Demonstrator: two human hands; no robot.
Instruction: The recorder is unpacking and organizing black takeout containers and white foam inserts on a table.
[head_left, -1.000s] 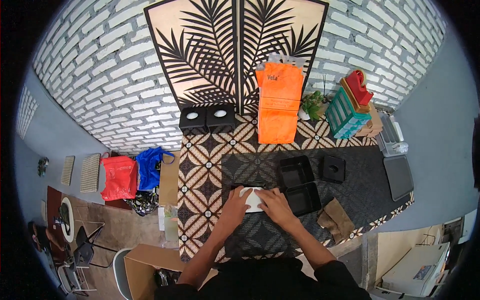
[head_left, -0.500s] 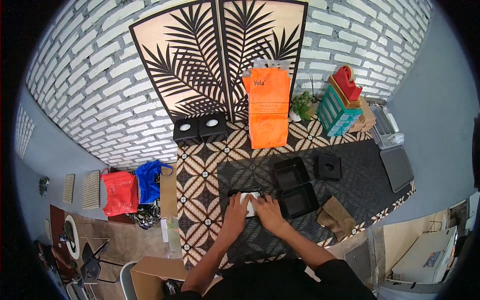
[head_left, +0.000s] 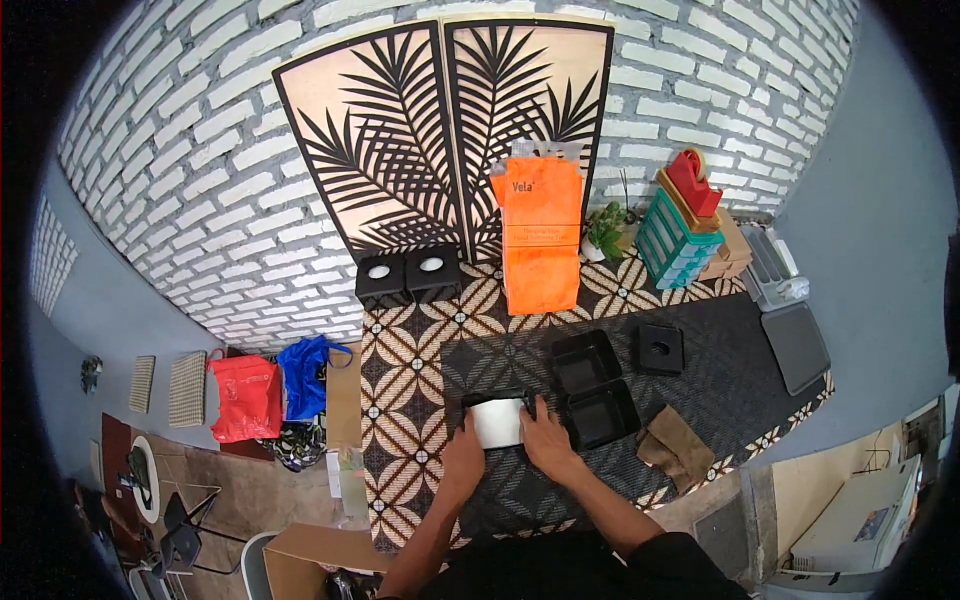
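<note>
On the dark mat in front of me lies a shallow black box [head_left: 510, 447] holding a stack of white tissues [head_left: 498, 424]. My left hand [head_left: 463, 458] grips its left end, and my right hand [head_left: 547, 442] grips its right end, fingers closed along the edges. Parts of the fingertips are hidden. To the right, two open black boxes [head_left: 604, 440] stand one behind the other. Beyond them rests a square black lid [head_left: 648, 366] with a round hole in it. A crumpled brown cloth [head_left: 676, 447] lies nearer the front edge, right of the open boxes.
At the back stand an orange tissue pack [head_left: 541, 262], a small potted plant [head_left: 604, 232] and a teal drawer unit [head_left: 678, 238] with a red tape dispenser [head_left: 692, 183] on top. Two black boxes [head_left: 382, 294] with white tissue showing stand back left. A grey tray [head_left: 795, 348] lies far right.
My hands have moved apart from the middle of the tissues to the two ends of the box, uncovering the white stack. The view has shifted slightly.
</note>
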